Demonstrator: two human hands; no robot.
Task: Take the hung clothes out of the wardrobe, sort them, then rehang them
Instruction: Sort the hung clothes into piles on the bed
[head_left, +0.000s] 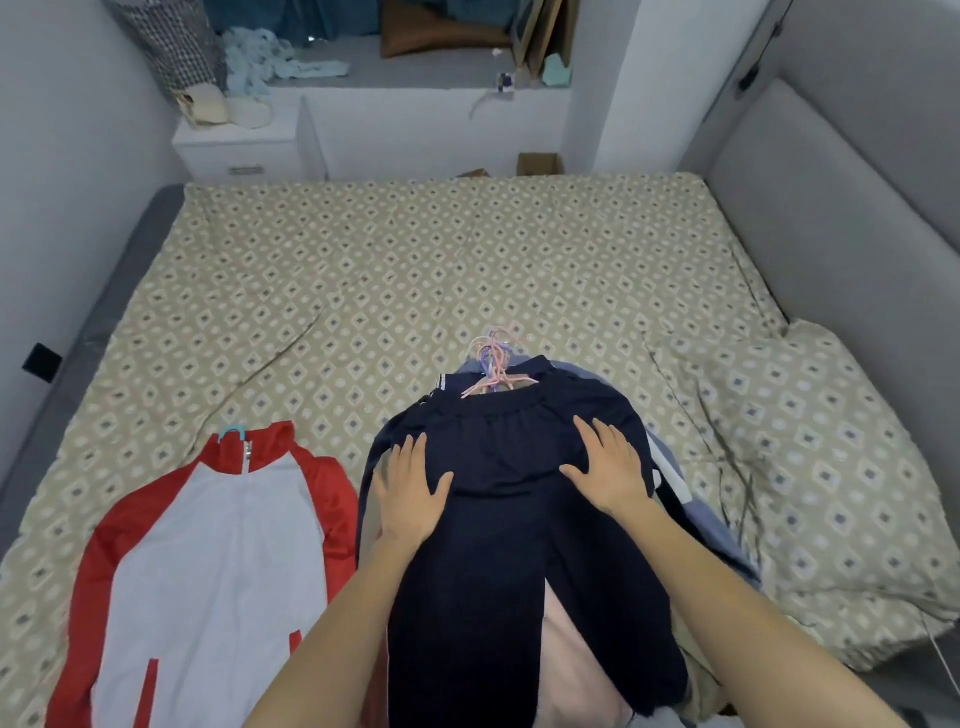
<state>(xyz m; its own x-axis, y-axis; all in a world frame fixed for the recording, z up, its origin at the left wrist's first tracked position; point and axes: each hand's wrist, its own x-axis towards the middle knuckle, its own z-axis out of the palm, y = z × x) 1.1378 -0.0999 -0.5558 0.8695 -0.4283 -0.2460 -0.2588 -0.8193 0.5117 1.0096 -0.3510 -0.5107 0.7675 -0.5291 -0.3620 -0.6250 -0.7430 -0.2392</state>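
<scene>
A bed (467, 260) under a beige diamond-print sheet fills the small grey-walled room. At its near edge lies a pile of clothes (670, 467) on their hangers. Navy trousers (519, 545) top the pile, a soft matte knit with a gathered elastic waistband. Thin pink and lilac hangers (496, 364) bunch their hooks at the pile's far end.

The left hand (410, 493) and right hand (608, 467) lie flat on the trousers below the waistband, fingers spread, pressing rather than gripping. Grey-blue and pale pink cloth peeks from beneath.

Just beside the pile, toward the near left corner, a jacket (218, 545) lies apart on a teal hanger (232, 431). It has smooth red sleeves, a white body and a zipped collar.

By the look of it the clothes are out of the wardrobe and sorting is at an early stage, with one piece set aside. The pile and all the rehanging remain. A matching pillow (831, 441) sits at the right edge.
</scene>
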